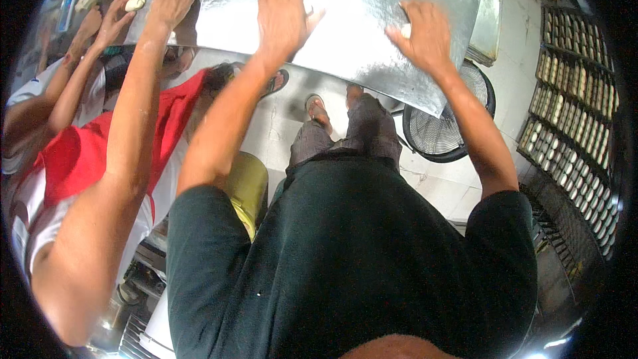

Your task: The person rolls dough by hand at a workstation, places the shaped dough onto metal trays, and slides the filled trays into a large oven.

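Both my hands are over a shiny metal table. My left hand (pixel 282 20) is cupped palm down on it, fingers curled, with a bit of a white dough piece (pixel 308 6) showing between thumb and forefinger. Further right, my right hand (pixel 428 33) is cupped the same way, slightly blurred. A white dough piece (pixel 406 30) peeks out beside its thumb. Most of each piece is hidden under my palms.
The metal table (pixel 352 20) ends at a front edge by my legs. Co-workers' arms (pixel 129 113) reach in at left, one hand holding a dough piece (pixel 135 3). A floor fan (pixel 442 126) stands under the right corner. Trays (pixel 571 133) of dough pieces line the right.
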`<state>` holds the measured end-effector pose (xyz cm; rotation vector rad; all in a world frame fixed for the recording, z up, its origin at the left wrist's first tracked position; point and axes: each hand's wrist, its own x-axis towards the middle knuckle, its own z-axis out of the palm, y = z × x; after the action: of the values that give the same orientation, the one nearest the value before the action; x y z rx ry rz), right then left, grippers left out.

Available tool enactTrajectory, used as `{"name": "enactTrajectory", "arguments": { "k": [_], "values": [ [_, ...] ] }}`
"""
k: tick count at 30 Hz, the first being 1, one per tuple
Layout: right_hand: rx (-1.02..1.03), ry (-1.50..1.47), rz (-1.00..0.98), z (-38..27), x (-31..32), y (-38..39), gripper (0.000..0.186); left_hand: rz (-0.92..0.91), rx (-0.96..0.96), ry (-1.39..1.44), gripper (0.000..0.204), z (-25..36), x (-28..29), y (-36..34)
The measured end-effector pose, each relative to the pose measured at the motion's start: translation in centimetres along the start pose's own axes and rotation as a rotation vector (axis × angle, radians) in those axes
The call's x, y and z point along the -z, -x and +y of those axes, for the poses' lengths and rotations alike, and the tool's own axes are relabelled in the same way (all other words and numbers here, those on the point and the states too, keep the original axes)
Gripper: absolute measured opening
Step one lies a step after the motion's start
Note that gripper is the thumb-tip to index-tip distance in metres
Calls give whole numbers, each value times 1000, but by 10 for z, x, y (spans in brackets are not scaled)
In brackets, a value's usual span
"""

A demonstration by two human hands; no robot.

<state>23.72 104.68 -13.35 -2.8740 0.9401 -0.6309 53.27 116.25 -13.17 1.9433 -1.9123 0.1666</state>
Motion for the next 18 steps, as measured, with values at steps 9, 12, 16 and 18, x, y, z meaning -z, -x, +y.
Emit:
{"name": "enactTrajectory", "arguments": {
  "k": [9, 12, 16, 18],
  "values": [
    [-126, 87, -236, 33, -23, -40, 80, -126, 36, -202, 84, -13, -19, -34],
    [-120, -40, -156, 32, -35, -72, 81, 190, 189, -310, 86, -51, -32, -84],
    [-67, 96, -104, 10, -17, 1, 73, -177, 213, -102, 76, 15, -17, -11],
    [-76, 27, -164, -4, 4, 27, 67, -178, 225, -61, 70, 28, -8, 8]
  ]
}}
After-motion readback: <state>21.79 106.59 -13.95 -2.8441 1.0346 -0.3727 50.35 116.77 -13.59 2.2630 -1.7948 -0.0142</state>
